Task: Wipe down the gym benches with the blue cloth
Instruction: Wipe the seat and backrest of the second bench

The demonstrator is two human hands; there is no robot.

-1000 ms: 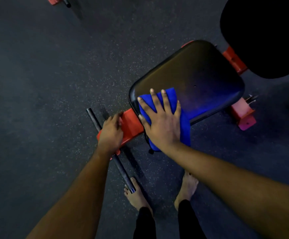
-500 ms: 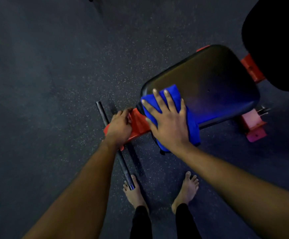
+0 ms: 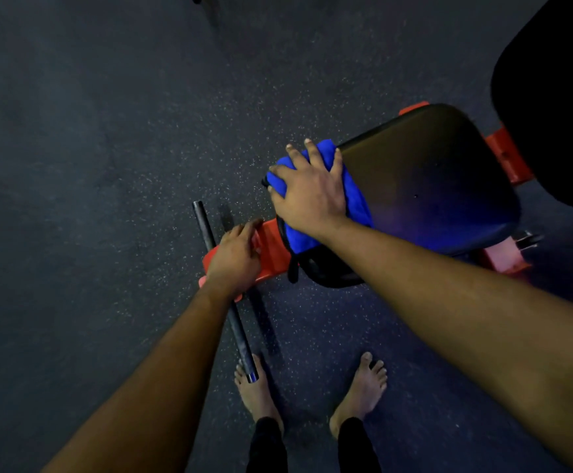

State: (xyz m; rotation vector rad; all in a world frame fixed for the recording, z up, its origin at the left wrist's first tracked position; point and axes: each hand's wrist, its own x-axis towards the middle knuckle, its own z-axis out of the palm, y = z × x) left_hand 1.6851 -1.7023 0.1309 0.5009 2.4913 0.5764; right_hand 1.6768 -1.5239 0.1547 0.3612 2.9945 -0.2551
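Vivid blue cloth, soft and rumpled, bunched thick over the near left corner of the glossy black seat pad. Spills over the pad's rounded edge and hangs toward the red frame below. Casts a faint blue sheen on the vinyl just beside it.

Pinned under the right hand: palm down, fingers spread and nearly straight, pressing flat rather than clutching, with the fingertips reaching past the cloth's far edge.

Left hand released, laid on the end of the red frame, fingers loosely extended along its top toward the pad. Just beneath the wrist, a dark round bar crossing the frame end.

Speckled dark rubber floor all around, and two bare feet planted near the bar's close end.
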